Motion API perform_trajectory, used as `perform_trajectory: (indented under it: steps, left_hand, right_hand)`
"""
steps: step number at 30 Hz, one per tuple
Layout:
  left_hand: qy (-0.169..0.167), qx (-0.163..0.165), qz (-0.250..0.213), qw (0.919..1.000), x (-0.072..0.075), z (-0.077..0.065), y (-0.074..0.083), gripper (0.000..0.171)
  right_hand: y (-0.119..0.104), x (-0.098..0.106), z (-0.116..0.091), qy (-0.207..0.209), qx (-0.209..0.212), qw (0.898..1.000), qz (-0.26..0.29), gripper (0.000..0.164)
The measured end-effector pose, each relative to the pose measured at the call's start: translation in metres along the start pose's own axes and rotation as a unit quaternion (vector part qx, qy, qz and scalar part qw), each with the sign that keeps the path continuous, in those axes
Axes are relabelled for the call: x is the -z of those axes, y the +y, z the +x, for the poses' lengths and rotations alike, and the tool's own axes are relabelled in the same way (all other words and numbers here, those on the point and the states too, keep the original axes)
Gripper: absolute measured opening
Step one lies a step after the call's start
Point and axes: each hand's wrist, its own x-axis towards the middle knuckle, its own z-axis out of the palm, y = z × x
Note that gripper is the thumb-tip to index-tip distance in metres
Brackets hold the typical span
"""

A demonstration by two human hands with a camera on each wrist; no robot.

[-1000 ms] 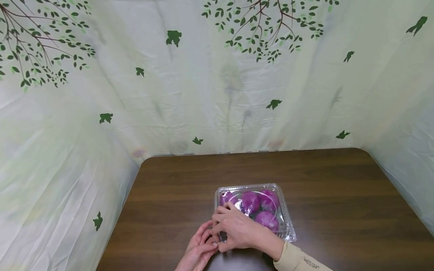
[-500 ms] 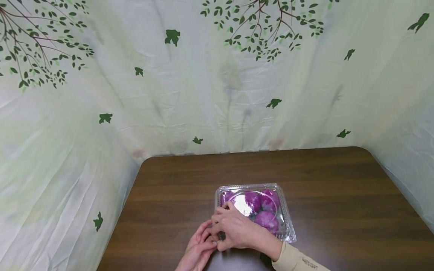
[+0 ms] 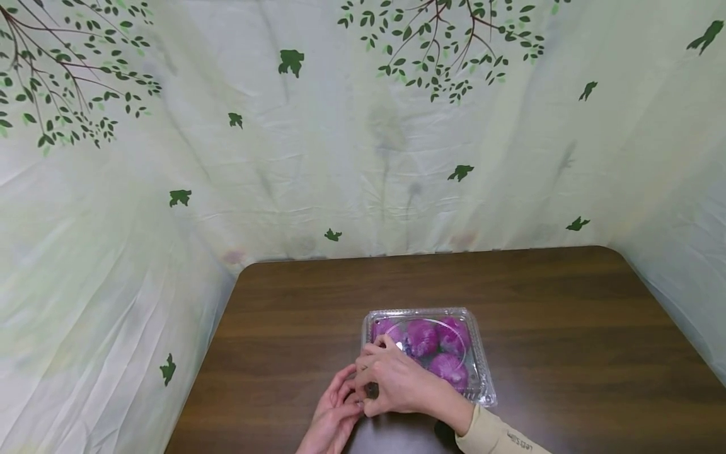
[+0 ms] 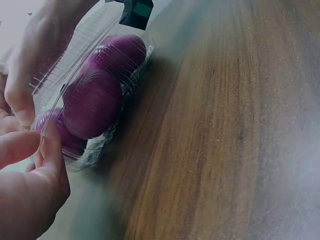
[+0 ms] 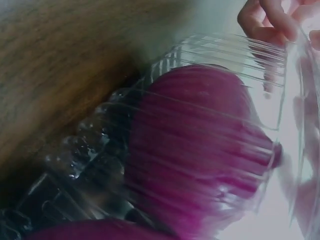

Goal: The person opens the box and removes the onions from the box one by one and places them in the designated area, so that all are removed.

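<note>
On the dark brown wooden table (image 3: 567,328), well apart from its far edge and between the side edges, sits a clear rectangular plastic container (image 3: 486,378). A cream sleeve (image 3: 488,432) carries dark lettering (image 3: 520,441), too small to read; its right hand (image 3: 399,381) and the bare left hand (image 3: 333,413) both pinch the container's near-left rim. Round purple onions (image 3: 448,367) show inside.

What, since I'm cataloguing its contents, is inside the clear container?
The head view shows four purple bulbs inside the clear container. The right hand covers its near left part there, hiding what lies beneath; the full count is unclear.
</note>
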Motion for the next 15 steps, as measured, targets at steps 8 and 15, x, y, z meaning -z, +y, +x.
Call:
perform_trajectory:
  steps: [8, 15]
  left_hand:
    - [0.034, -0.004, 0.008, 0.9994, -0.004, 0.001, 0.001, 0.060]
    - [0.096, -0.005, 0.059, 0.9937, -0.010, 0.002, 0.001, 0.048]
  right_hand:
    - [-0.001, 0.009, 0.001, 0.000, -0.005, 1.000, 0.016, 0.018]
    - [-0.009, 0.011, -0.003, 0.002, -0.016, 1.000, -0.017, 0.011]
